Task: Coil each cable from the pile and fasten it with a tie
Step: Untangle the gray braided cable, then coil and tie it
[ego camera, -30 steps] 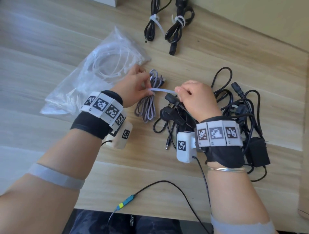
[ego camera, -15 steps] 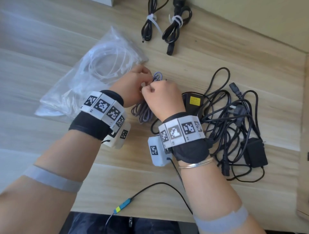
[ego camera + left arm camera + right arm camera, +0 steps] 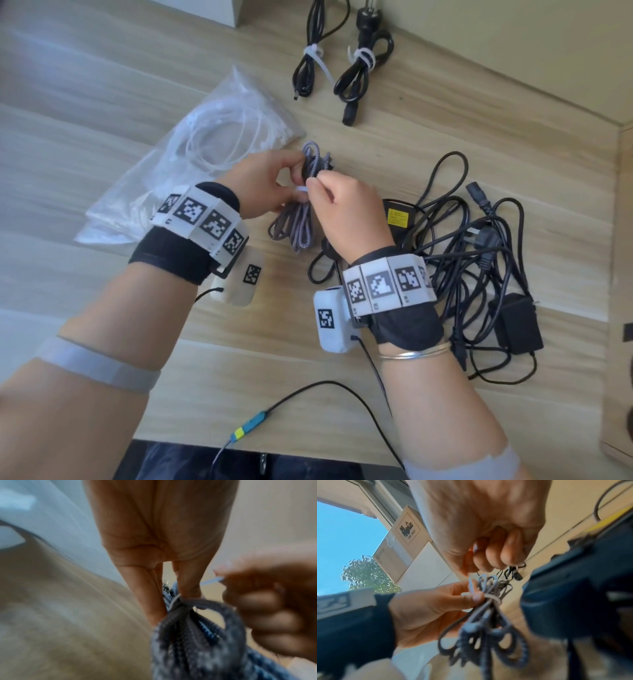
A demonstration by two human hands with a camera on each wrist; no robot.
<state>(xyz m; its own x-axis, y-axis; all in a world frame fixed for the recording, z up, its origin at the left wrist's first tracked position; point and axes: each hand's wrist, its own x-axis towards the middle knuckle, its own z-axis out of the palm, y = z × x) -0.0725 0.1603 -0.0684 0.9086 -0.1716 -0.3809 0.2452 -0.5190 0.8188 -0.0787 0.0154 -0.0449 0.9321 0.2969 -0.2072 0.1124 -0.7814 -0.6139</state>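
A coiled grey braided cable [image 3: 301, 219] lies at the table's middle, cinched near its upper end by a white tie [image 3: 493, 599]. My left hand [image 3: 263, 181] pinches the bundle at the tie [image 3: 175, 599] between thumb and fingers. My right hand [image 3: 342, 205] pinches the tie's free tail [image 3: 301, 190] with curled fingers, just right of the left hand; the tail [image 3: 212, 580] stretches between both hands. A tangled pile of black cables [image 3: 479, 260] with adapters lies to the right.
Two tied black cable bundles [image 3: 310, 68] [image 3: 363, 72] lie at the far edge. A clear plastic bag [image 3: 205, 154] of white ties sits at the left. A thin black wire [image 3: 308, 387] runs along the near edge. A box [image 3: 399, 545] stands beyond.
My right hand came in from the right to the bundle, then pulled the tie's tail toward me. The left hand kept its hold on the cable.
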